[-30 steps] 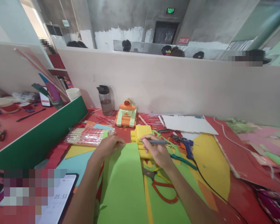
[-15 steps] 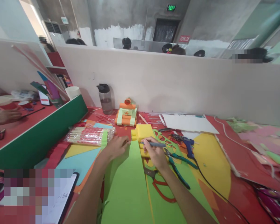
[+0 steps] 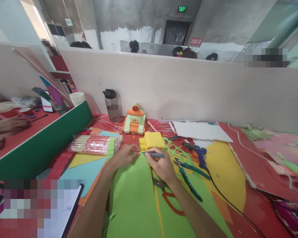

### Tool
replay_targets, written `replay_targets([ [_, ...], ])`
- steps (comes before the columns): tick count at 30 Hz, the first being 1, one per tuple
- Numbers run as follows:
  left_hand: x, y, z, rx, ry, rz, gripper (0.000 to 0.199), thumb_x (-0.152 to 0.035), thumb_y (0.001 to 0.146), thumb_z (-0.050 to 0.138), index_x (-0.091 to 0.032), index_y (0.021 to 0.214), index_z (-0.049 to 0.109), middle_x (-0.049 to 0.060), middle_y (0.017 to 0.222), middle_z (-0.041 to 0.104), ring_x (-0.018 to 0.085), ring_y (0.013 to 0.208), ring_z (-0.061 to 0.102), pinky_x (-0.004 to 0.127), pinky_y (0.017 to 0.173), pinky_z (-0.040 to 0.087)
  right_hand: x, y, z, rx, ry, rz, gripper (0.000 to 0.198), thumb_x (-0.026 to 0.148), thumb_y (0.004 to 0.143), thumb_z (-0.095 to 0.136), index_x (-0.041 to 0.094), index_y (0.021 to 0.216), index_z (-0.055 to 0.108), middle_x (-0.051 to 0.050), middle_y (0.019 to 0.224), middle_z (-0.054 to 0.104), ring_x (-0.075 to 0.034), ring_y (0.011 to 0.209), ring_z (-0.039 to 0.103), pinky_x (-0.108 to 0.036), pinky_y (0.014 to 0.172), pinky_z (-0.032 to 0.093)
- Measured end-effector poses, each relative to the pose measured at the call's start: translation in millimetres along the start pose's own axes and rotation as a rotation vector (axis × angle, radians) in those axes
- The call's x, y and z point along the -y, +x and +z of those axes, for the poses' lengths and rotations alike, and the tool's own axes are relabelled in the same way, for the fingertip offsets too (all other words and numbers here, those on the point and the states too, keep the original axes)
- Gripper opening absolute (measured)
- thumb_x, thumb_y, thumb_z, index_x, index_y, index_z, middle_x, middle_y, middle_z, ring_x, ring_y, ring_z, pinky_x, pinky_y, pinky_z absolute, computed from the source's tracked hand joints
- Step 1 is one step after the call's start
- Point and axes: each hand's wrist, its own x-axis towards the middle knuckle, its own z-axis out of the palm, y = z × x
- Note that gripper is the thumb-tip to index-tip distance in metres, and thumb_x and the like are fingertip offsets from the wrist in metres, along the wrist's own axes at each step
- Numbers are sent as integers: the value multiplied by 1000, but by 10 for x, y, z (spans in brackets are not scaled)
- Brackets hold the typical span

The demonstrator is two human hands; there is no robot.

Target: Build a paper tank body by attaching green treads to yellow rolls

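Observation:
A grey-blue pen [image 3: 155,154] is held in writing grip by my right hand [image 3: 161,165], fingers closed around it. Its tip points left, at the far end of a long green sheet [image 3: 131,198]. My left hand [image 3: 124,156] has its fingers bent together at the sheet's far left corner, pinching the edge; the fingertips are partly hidden. Just beyond both hands sits a yellow block-like paper piece [image 3: 154,140]. Under my right forearm lie red-handled scissors [image 3: 172,201], partly covered. Teal-handled pliers [image 3: 191,180] rest to the right of that hand.
A blue glue gun [image 3: 201,155] with a black cord lies at right on yellow sheeting [image 3: 228,172]. Wrapped sticks [image 3: 91,144], a water bottle [image 3: 113,107] and an orange-green paper model [image 3: 134,120] stand beyond. A green divider [image 3: 52,138] borders the left, where another person's hand [image 3: 12,125] shows.
My right hand has moved a little left and toward me with the pen, bringing its tip over the green sheet's far end, near my left hand. My left hand has hardly moved.

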Motion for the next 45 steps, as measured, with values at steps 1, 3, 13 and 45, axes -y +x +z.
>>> replay_targets([
  [1, 8, 2, 7, -3, -5, -4, 33, -47, 83, 52, -17, 92, 61, 7, 88, 69, 19, 77, 62, 26, 65, 45, 0, 1, 18, 2, -6, 3, 18, 36, 88, 54, 21, 87, 65, -2, 73, 68, -17, 64, 63, -26, 58, 48],
  [3, 20, 5, 17, 1, -15, -9, 33, -48, 83, 52, -17, 93, 60, 6, 86, 69, 18, 74, 62, 25, 63, 44, -13, 3, 45, -15, -32, 3, 17, 34, 88, 54, 21, 87, 65, -2, 73, 68, -17, 64, 63, -26, 58, 48],
  [13, 24, 14, -3, 2, -41, 26, 30, -43, 83, 53, -17, 93, 62, 7, 90, 69, 19, 77, 64, 26, 65, 46, -39, 5, 63, -9, -75, -8, 17, 32, 88, 54, 21, 91, 66, -3, 81, 70, -18, 70, 65, -26, 63, 50],
  [45, -28, 7, -19, 5, -27, 2, 33, -47, 83, 53, -15, 89, 62, 7, 85, 68, 18, 77, 61, 24, 63, 45, -116, 3, 61, 6, -89, 22, 18, 34, 88, 53, 20, 87, 65, -3, 73, 70, -17, 64, 65, -23, 55, 49],
])
